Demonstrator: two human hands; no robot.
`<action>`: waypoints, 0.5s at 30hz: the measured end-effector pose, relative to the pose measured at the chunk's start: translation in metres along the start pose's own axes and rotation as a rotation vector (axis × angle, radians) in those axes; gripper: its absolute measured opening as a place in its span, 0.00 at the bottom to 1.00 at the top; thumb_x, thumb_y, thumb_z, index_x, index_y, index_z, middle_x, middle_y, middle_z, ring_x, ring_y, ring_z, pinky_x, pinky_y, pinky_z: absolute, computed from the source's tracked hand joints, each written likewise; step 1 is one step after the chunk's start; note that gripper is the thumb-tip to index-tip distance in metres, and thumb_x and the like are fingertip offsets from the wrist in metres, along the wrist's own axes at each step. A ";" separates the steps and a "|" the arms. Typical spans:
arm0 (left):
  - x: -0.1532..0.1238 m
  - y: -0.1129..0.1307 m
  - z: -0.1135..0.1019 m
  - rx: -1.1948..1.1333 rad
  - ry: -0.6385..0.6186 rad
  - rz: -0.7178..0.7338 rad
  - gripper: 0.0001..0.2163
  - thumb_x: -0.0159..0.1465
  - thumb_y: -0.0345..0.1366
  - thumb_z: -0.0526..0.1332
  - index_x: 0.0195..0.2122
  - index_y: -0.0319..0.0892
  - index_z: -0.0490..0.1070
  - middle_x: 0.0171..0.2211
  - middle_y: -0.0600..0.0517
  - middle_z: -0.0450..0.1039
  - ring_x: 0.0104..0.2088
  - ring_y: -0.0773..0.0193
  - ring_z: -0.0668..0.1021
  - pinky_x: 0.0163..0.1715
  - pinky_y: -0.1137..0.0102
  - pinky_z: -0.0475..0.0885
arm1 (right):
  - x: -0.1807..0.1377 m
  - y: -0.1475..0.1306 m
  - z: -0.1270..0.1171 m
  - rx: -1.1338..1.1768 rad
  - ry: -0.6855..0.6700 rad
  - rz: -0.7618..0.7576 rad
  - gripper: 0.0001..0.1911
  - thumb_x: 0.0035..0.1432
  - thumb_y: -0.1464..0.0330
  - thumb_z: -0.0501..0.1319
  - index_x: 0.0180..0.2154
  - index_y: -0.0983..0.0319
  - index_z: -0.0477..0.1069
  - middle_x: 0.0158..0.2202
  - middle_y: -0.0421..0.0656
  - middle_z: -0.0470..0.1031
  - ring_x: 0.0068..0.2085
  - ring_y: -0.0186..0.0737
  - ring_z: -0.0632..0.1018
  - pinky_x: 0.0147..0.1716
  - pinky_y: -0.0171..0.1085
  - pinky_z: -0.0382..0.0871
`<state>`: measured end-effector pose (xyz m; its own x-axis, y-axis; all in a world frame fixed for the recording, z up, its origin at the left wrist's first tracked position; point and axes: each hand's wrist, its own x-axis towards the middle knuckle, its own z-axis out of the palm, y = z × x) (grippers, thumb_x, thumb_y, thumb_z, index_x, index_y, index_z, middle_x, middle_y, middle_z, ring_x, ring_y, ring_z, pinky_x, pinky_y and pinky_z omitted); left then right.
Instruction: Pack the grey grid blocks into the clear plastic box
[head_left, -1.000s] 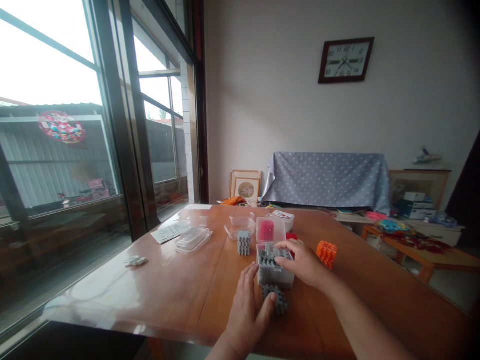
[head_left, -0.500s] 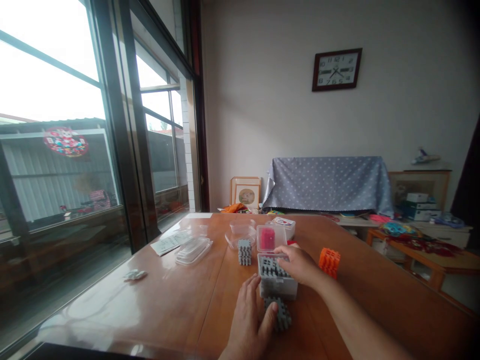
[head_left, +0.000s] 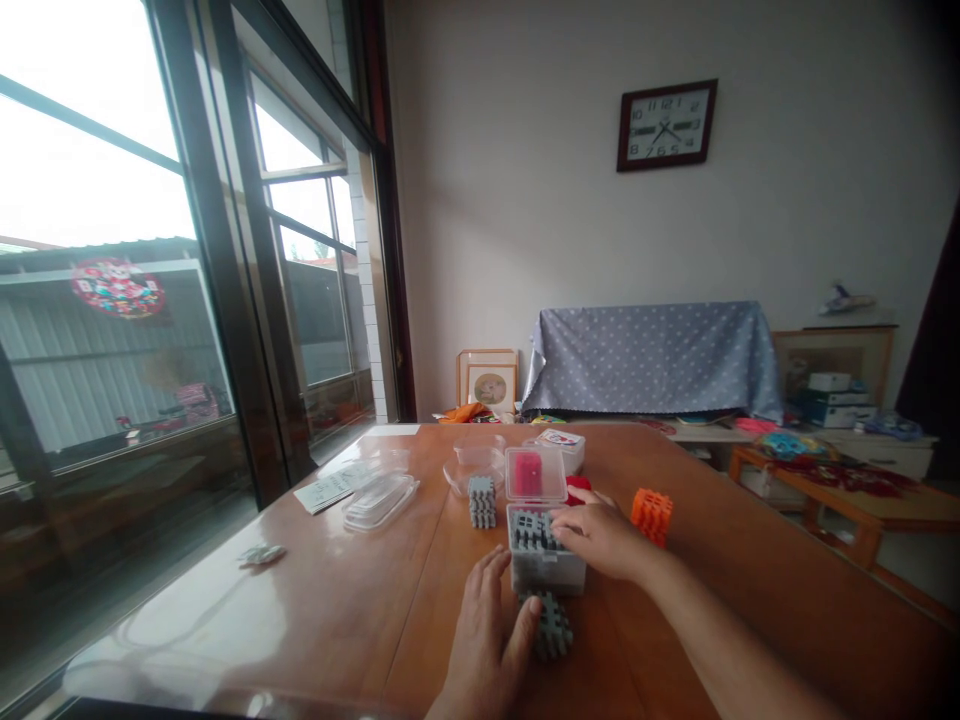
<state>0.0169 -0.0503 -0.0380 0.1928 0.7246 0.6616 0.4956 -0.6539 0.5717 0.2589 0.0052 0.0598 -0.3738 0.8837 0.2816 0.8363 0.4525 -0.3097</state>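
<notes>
An open clear plastic box (head_left: 547,574) stands in front of me, with grey interlocking blocks (head_left: 534,530) inside. My right hand (head_left: 604,532) reaches over its right rim, fingers stretched out and their tips at the grey blocks. Whether a piece lies under those fingertips is hidden. My left hand (head_left: 487,630) rests on the table at the box's near left corner, fingers extended and thumb apart. Its thumb tip is at a loose stack of grey blocks (head_left: 553,628) in front of the box. Another grey stack (head_left: 482,502) stands to the box's left.
Orange blocks (head_left: 651,517) stand to the right on the wooden table (head_left: 337,620). Behind the box, its raised lid (head_left: 555,484) shows red blocks (head_left: 527,473). Clear containers (head_left: 380,500), a paper sheet (head_left: 326,492) and a crumpled packet (head_left: 261,556) lie leftward.
The view has shifted slightly, moving everything a little left. My right fingers have shifted slightly at the box's rim, lying lower over the grey blocks. My left hand stays by the loose stack.
</notes>
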 end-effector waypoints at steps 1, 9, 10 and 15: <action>0.000 0.001 0.000 0.006 -0.004 -0.002 0.24 0.70 0.40 0.60 0.65 0.46 0.59 0.64 0.41 0.65 0.64 0.51 0.69 0.62 0.50 0.69 | 0.000 0.001 0.000 0.009 0.010 -0.002 0.17 0.65 0.60 0.54 0.33 0.54 0.81 0.47 0.39 0.83 0.64 0.55 0.70 0.63 0.52 0.55; 0.004 -0.004 -0.001 -0.002 0.027 -0.020 0.20 0.69 0.43 0.60 0.61 0.47 0.66 0.60 0.43 0.71 0.61 0.50 0.74 0.59 0.52 0.73 | 0.000 0.007 0.003 0.109 0.047 0.002 0.13 0.62 0.62 0.58 0.37 0.55 0.83 0.51 0.42 0.82 0.64 0.53 0.71 0.62 0.48 0.61; 0.004 -0.006 -0.001 0.007 0.006 -0.015 0.20 0.69 0.43 0.61 0.61 0.46 0.67 0.60 0.43 0.71 0.60 0.50 0.74 0.58 0.53 0.74 | 0.000 0.008 0.003 0.113 0.058 0.001 0.12 0.61 0.63 0.59 0.38 0.55 0.83 0.51 0.43 0.82 0.63 0.53 0.71 0.61 0.48 0.62; 0.003 -0.013 0.008 0.030 0.125 -0.037 0.20 0.68 0.47 0.61 0.58 0.47 0.69 0.58 0.44 0.73 0.58 0.50 0.77 0.58 0.55 0.74 | 0.006 0.004 -0.003 0.116 0.126 -0.087 0.12 0.64 0.65 0.59 0.40 0.56 0.82 0.43 0.43 0.84 0.54 0.47 0.77 0.56 0.42 0.65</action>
<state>0.0181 -0.0378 -0.0479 0.0674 0.7144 0.6965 0.5256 -0.6188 0.5838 0.2614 0.0122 0.0625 -0.3834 0.8219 0.4212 0.7485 0.5437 -0.3795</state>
